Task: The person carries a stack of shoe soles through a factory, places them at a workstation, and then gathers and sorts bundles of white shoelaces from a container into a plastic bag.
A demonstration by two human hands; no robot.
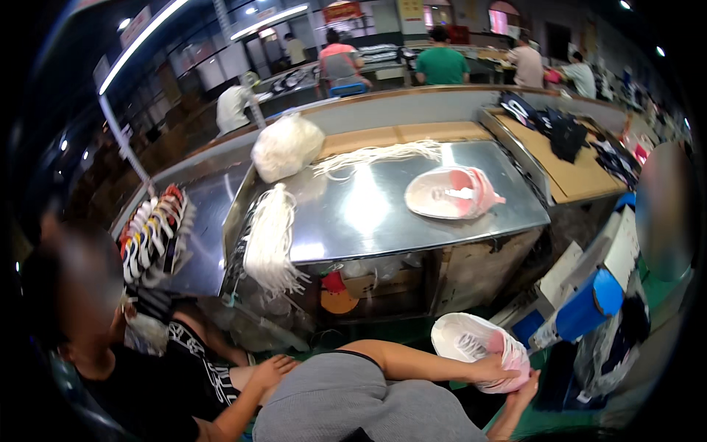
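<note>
Low on the right, beside the bench, I hold a white and pink sneaker (pixel 465 340) with white laces across its front. My left hand (pixel 495 370) grips it at the pink end, its arm reaching across from a grey sleeve. Around the same end, from the right, closes my right hand (pixel 520 398); its fingers are partly hidden by the shoe. A similar pink and white shoe (pixel 431 193) lies on the metal bench top (pixel 346 239). A bundle of white shoelaces (pixel 271 234) hangs over the bench's front edge, and more loose laces (pixel 379 156) stretch along the back.
A whitish bag (pixel 287 146) sits at the bench's back left. Several shoes (pixel 156 230) stand in a row on the left bench, near a seated person in black (pixel 129 394). Dark pieces (pixel 563 132) lie on cardboard at right. Boxes and a blue cylinder (pixel 589 303) stand below.
</note>
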